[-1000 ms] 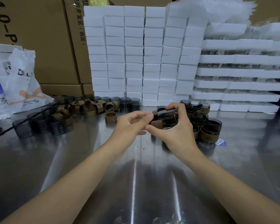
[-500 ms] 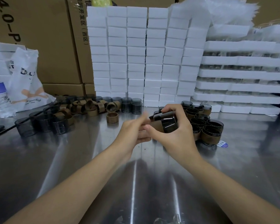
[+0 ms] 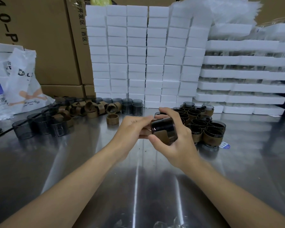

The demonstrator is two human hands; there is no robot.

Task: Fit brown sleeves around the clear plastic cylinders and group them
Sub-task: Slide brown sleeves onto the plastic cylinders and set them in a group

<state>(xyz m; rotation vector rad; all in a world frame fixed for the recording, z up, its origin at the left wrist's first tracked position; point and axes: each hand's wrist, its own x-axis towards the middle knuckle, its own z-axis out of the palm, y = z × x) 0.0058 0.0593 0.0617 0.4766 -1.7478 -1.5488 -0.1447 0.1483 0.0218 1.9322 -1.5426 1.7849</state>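
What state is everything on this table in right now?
held cylinder: tipped sideways, brown sleeve partly on.
left hand: grips the held cylinder's end.
right hand: grips the held cylinder.
sleeved cylinders: upright, grouped at right.
bare cylinders: upright, unsleeved.
loose sleeves: heaped, empty.

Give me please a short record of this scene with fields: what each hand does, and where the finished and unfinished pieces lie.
left hand: grips the left end of the held cylinder
right hand: wraps round the same cylinder from the right
brown sleeve: on the held cylinder, covering part of it
finished group: sleeved cylinders standing together, right of the hands
loose sleeves: heap at back left
bare cylinders: standing at left on the metal table
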